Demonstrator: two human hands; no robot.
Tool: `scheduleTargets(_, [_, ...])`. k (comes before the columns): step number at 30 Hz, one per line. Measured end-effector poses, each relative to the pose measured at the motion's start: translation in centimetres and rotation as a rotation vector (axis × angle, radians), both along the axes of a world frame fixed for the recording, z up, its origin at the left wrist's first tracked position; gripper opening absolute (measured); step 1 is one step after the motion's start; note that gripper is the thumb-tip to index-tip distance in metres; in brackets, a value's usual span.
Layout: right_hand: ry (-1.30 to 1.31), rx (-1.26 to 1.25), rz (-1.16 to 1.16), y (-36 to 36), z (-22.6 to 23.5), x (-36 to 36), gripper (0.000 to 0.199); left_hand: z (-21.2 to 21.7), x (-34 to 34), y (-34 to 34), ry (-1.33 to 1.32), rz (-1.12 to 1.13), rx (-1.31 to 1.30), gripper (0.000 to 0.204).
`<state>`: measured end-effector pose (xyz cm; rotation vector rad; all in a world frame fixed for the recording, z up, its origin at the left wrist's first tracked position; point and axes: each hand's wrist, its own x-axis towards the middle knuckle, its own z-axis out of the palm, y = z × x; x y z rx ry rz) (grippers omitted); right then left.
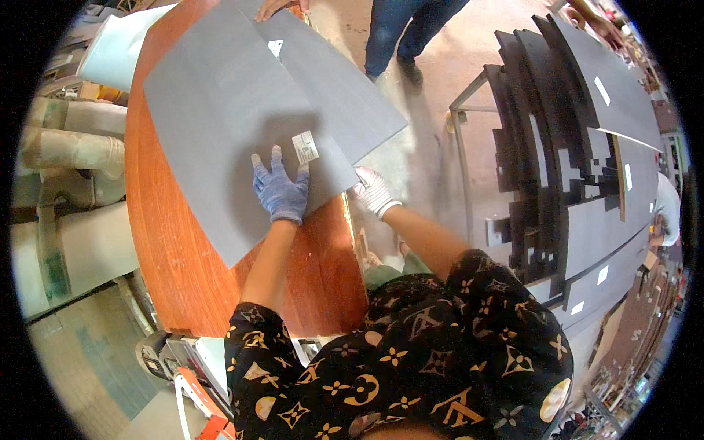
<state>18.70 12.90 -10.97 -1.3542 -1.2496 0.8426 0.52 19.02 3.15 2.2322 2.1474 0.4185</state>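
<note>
Two flat grey panels overlap on a reddish-brown wooden tabletop (312,293). The nearer grey panel (209,139) lies tilted over the farther grey panel (345,99), and a white label (305,147) is stuck on it. My left hand (282,192), in a blue glove with pale fingertips, rests on the nearer panel just below that label, fingers spread. At this panel's right corner, past the table edge, my right hand (375,193) in a white striped glove has its fingers closed on the board. Its fingertips are partly hidden.
Another person's hand (273,7) touches the boards at the far end, and a person in dark trousers (400,33) stands beyond. To the right, stacked dark panels (543,147) fill a metal rack (462,147). Large pipes (73,150) run along the left.
</note>
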Motion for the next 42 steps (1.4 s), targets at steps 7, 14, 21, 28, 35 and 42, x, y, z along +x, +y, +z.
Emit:
scheduleTargets(7, [-0.922, 0.028, 0.240, 2.3, 6.9, 5.5, 0.018, 0.4, -0.2, 0.3, -0.020, 0.007, -0.018, 0.073])
scheduleTargets(14, [-0.450, -0.131, 0.077, -3.0, 4.5, 1.3, 0.018, 0.9, -0.3, -1.9, -0.023, -0.031, -0.024, 0.073])
scheduleTargets(21, [-0.187, -0.254, -0.070, -7.2, 6.0, -0.5, 0.022, 2.3, -0.7, -0.5, 0.059, -0.047, -0.138, 0.079])
scheduleTargets(28, [-0.270, -0.108, -0.018, -5.9, 4.3, 1.0, 0.022, 0.7, 1.7, 3.9, 0.064, -0.004, -0.071, 0.081])
scheduleTargets(35, [-0.318, 0.012, 0.071, -2.8, 3.4, 1.9, 0.015, 0.2, 1.5, 3.9, 0.063, -0.055, -0.041, 0.083])
scheduleTargets(42, [-1.088, -0.032, 0.314, 0.7, 8.1, 6.7, 0.013, 1.2, 1.5, 3.5, 0.109, -0.022, -0.096, 0.082])
